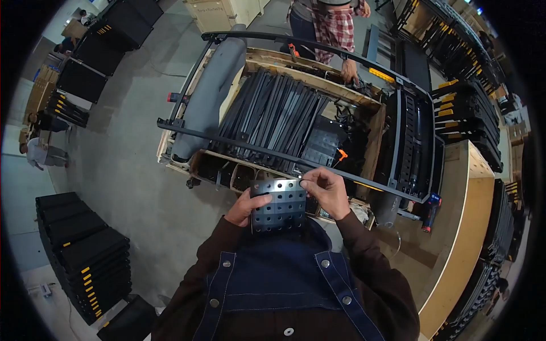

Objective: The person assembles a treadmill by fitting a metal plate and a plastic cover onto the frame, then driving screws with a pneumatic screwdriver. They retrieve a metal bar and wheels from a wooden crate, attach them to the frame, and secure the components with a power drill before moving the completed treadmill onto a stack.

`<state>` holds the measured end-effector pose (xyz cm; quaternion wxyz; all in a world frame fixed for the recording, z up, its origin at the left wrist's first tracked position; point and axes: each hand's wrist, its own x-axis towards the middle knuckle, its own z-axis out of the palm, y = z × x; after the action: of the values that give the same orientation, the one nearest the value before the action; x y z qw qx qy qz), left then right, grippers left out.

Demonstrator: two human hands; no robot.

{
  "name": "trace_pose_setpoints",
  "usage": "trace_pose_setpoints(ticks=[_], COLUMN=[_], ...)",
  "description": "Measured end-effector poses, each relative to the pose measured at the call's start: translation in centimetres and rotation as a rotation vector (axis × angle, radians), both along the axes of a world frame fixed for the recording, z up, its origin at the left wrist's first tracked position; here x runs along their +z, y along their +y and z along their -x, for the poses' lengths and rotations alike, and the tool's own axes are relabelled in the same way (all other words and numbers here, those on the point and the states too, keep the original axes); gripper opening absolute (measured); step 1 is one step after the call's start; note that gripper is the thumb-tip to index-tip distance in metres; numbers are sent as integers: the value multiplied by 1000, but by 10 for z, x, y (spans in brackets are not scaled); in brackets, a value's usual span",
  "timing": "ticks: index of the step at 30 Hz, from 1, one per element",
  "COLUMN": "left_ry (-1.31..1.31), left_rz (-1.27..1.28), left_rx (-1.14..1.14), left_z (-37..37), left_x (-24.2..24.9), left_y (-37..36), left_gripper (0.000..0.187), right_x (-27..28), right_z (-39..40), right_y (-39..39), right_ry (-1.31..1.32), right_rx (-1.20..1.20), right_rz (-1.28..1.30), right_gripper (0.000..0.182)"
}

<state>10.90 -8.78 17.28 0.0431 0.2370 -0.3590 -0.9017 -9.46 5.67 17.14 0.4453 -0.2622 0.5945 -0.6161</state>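
Observation:
A dark metal plate with rows of round holes [278,206] is held upright in front of my chest. My left hand [248,206] grips its left edge, with the thumb across the front face. At the plate's upper right corner, my right hand [326,190] has thumb and index finger pinched together; whatever is between them is too small to make out. Just beyond the hands lies a wooden crate [372,145] full of long dark metal bars [273,105]. Similar plates [323,142] and an orange-handled tool [342,154] rest in its right part.
A dark metal frame [267,150] spans the crate, with a grey padded roll [216,91] at its left. Across it stands a person in a checked shirt [339,28], one hand near the crate. A drill [432,213] is at right. Black panels [85,250] are stacked at lower left.

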Motion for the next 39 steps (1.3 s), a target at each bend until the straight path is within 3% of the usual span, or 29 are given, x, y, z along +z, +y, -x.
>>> trace_pose_setpoints(ticks=[3,5,7,8,10,17,19,22,23,24,26,27,30,33,37,39], left_ry=[130,85,47,49,44,87,-10,8,6,10,48,57,141,283,72,-14], left_rz=[-124,-259,-513,-514,-548,-569,-584,-610,-621,-502,-332,-336,-419,-497,-486,-653], left_rx=[-2,9,34,38,67,98,131,181,193,143,110,125,256,373,569,656], left_z=[-1,-2,-3,-6,-8,-32,-34,-54,-64,-70,-80,-88,-113,-136,-172,-194], left_x=[0,-5,-13,-16,-12,-13,-2,-15,-18,-16,-11,-19,-33,-25,-70,-84], left_y=[6,6,3,2,0,-18,-25,-42,-49,-60,-86,-96,-126,-150,-162,-166], left_gripper=[69,66,56,56,46,42,41,40,40,44,48,48,48,49,43,34], right_x=[10,17,22,24,30,32,38,38,39,37,24,15,-4,-18,-55,-79], right_z=[3,10,11,11,9,6,3,0,-4,-9,-17,-23,-45,-68,-103,-119], right_y=[-1,-1,-5,-7,-10,-33,-47,-80,-92,-104,-133,-144,-186,-248,-346,-390], right_ry=[84,580,708,835,914,1131,1176,1051,880,876,477,205,-175,-176,3,25], right_rx=[29,180,207,228,256,452,570,702,717,732,689,666,421,176,150,158], right_rz=[-59,52,126,198,205,328,289,297,235,232,165,85,66,-8,17,-5], right_gripper=[19,23,24,25,24,24,21,17,10,10,7,7,16,18,19,19])
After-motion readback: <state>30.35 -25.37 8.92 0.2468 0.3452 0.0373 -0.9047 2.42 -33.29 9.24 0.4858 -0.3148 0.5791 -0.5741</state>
